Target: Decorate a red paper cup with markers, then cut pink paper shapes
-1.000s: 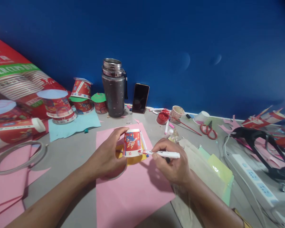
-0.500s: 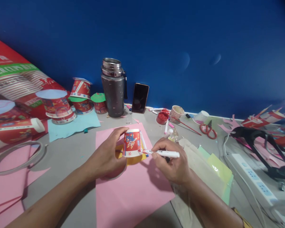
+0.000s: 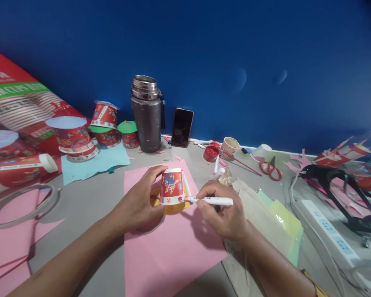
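Right hand (image 3: 224,218): fingers pinched round white marker (image 3: 221,201), long axis nearly level, tip pointing left at the lower right edge of the red cup (image 3: 172,185); tip contact too small to tell

Left hand (image 3: 140,200): thumb and fingers curved round the cup's left side, holding it; cup lies between the hands, left of the marker

Below, pink sheet (image 3: 173,255); beyond, dark flask (image 3: 146,123)

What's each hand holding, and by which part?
Left hand: red paper cup, by its left side. Right hand: white marker, by the front of its barrel.
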A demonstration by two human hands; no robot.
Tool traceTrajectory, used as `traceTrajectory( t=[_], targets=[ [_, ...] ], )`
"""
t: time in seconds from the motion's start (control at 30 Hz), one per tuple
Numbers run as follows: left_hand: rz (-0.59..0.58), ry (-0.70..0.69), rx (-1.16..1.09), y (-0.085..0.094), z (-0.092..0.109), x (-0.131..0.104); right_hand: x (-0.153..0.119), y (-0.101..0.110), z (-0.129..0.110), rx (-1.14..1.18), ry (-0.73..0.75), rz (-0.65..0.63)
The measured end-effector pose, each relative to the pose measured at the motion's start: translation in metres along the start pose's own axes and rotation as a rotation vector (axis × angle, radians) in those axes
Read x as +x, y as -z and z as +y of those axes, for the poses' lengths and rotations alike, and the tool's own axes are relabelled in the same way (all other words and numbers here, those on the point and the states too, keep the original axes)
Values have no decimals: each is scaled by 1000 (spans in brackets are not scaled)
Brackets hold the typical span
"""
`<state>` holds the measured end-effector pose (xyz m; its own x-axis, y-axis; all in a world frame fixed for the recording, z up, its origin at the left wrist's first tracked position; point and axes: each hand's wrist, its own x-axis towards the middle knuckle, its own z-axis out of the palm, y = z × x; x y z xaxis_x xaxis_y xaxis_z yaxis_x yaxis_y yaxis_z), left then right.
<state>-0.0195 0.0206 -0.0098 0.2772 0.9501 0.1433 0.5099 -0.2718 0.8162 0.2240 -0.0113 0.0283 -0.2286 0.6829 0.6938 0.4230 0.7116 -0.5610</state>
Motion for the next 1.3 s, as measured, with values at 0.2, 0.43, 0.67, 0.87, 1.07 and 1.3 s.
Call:
traceTrajectory(
  t=[0.2, 0.43, 0.67, 0.87, 1.07, 1.3],
  targets=[
    [2, -18, 26, 1, -2, 1, 1, 1, 0, 10, -33, -23],
    [-13, -23, 14, 2, 2, 1, 1, 4, -1, -23, -91, -37],
    [14, -12, 47, 0, 2, 2, 0, 3, -2, 13, -101, -25],
    [9, -10, 56, 1, 1, 1, -1, 3, -1, -1, -100, -42],
    [1, -20, 47, 2, 2, 2, 0, 2, -1, 10, -93, -56],
    [3, -37, 39, 2, 1, 1, 1, 5, -2, 33, -155, -30]
  ],
)
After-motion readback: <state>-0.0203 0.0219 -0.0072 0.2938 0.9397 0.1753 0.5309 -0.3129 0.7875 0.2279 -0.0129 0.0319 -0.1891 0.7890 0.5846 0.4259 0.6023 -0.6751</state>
